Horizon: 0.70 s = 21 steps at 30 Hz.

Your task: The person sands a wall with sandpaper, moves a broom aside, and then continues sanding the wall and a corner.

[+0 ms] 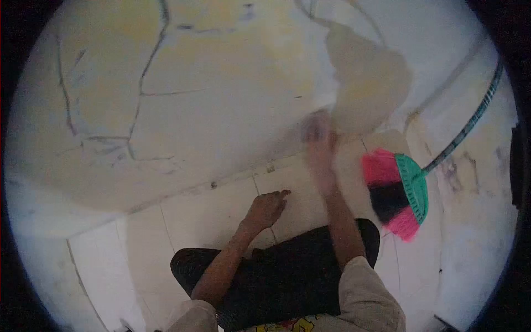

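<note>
My left hand (pixel 266 209) hovers over the tiled floor in front of my folded legs, its fingers curled in and the palm side hidden. One fingertip pokes out to the right. Farther forward, my right hand (pixel 319 135) is smeared by motion close to the foot of the wall (pixel 232 116), and its fingers do not show clearly. A darker blurred patch overlaps its front end. Both forearms reach out over my dark trousers (pixel 282 276).
A broom with pink and black bristles (pixel 387 193) and a green head (pixel 414 188) rests to the right, its striped handle (pixel 464 130) rising to the upper right. Cracks (pixel 141 83) run across the stained wall. Light tiles (pixel 149 227) cover the floor.
</note>
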Each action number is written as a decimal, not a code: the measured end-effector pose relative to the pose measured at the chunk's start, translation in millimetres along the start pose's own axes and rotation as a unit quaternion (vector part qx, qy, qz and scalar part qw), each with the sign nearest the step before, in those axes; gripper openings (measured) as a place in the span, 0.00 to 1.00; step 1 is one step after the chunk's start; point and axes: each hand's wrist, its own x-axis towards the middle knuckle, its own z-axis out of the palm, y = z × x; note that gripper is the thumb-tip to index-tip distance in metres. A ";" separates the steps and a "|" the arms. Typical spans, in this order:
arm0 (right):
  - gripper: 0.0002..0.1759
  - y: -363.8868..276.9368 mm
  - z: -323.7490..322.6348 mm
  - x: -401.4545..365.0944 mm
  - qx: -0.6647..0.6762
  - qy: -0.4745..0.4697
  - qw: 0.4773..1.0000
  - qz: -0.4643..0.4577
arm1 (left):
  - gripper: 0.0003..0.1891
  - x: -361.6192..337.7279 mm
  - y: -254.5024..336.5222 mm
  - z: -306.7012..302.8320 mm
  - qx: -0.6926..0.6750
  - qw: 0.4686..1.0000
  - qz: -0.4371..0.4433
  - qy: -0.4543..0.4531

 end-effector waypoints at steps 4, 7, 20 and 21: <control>0.17 -78.8 -53.0 15.8 0.158 -0.345 0.924 -0.044 | 0.18 -4.0 -6.5 6.1 0.026 0.999 0.020 0.035; 0.15 -46.1 -60.0 40.7 0.102 -0.345 0.933 0.030 | 0.18 -3.7 -7.7 2.6 -0.005 0.999 0.024 0.049; 0.24 5.7 -66.6 80.5 0.283 -0.177 0.905 0.264 | 0.17 -0.2 -1.4 0.2 -0.019 1.000 -0.007 0.009; 0.23 3.7 -67.3 80.5 0.311 -0.180 0.890 0.280 | 0.17 0.4 -3.7 1.9 -0.016 1.000 -0.003 0.009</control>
